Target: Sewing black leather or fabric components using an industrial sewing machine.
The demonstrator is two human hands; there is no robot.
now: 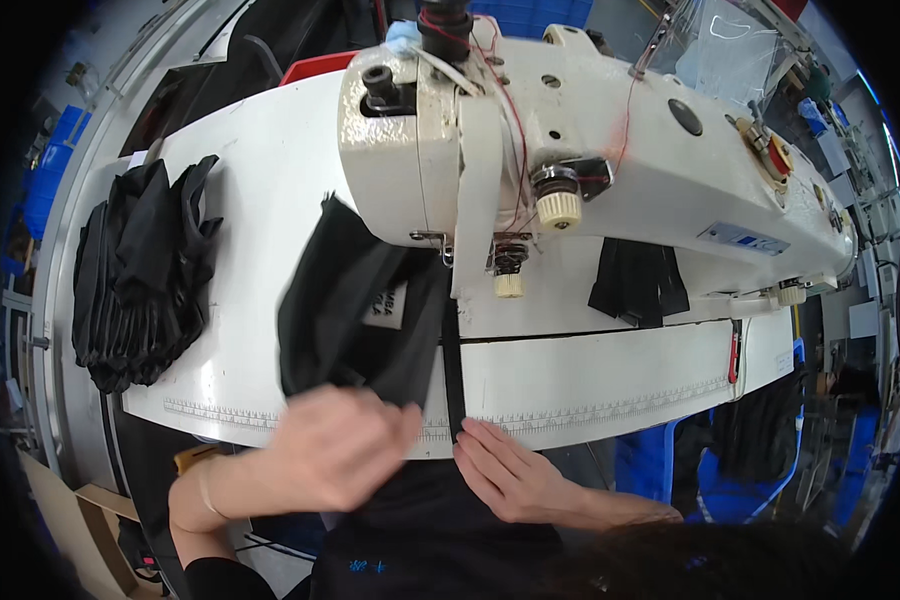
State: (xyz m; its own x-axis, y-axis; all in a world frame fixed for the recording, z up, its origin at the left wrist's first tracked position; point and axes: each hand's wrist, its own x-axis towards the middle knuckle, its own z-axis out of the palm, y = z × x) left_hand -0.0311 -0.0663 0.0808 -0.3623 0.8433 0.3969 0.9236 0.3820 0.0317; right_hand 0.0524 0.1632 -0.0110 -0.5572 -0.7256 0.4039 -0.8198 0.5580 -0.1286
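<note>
On the bench (250, 200), a black fabric piece (315, 305) and narrow black strip (454, 370) are apparently being aligned at the sewing machine (395, 170); steady guiding is called for. In the left hand (335, 445), fingers are curled; in the right hand (510, 470), extended against the strip; neither grip can be told.

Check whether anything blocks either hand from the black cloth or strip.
Nothing visible does. The left hand, blurred, is at the cloth's lower edge; the right hand touches the strip's near end. What lies behind the machine's head is hidden.
</note>
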